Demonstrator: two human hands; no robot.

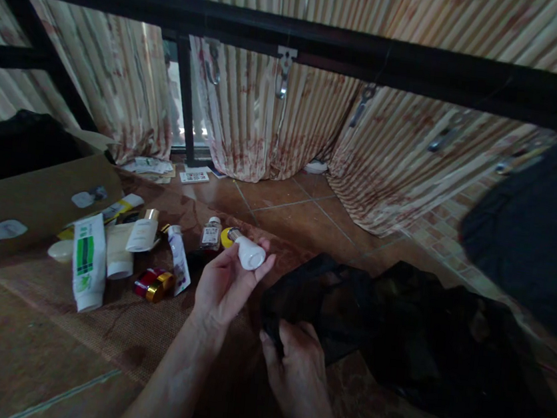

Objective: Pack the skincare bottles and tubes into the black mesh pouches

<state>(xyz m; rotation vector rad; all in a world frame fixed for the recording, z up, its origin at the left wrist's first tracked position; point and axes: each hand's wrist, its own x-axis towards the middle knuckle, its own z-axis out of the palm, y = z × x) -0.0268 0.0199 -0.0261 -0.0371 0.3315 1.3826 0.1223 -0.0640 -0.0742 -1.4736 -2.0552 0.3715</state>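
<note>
In our left hand (223, 284) we hold a small white bottle (250, 255), tilted, its round end turned toward us, the thumb and fingers closed around it above a brown mat (128, 336). Our right hand (299, 364) pinches the near edge of a black plastic bag (328, 298), which spreads, crumpled, off to the right.

Just beyond the white bottle we see something yellow (226, 237), partly hidden, and beside it an upright clear bottle (211, 234) with a white cap and a printed label. To the left, toiletries lie close together: a slim white tube (178, 261), a red jar with a gold lid (154, 284), a small bottle with a gold cap (144, 232), a cream-coloured tube (120, 250) and a larger white-and-green tube (87, 264).

At far left stands an open cardboard box (44, 189) with black plastic inside. Striped curtains (269, 114) hang behind a dark rail (327, 43), above the tiled floor (284, 203). The light is dim.
</note>
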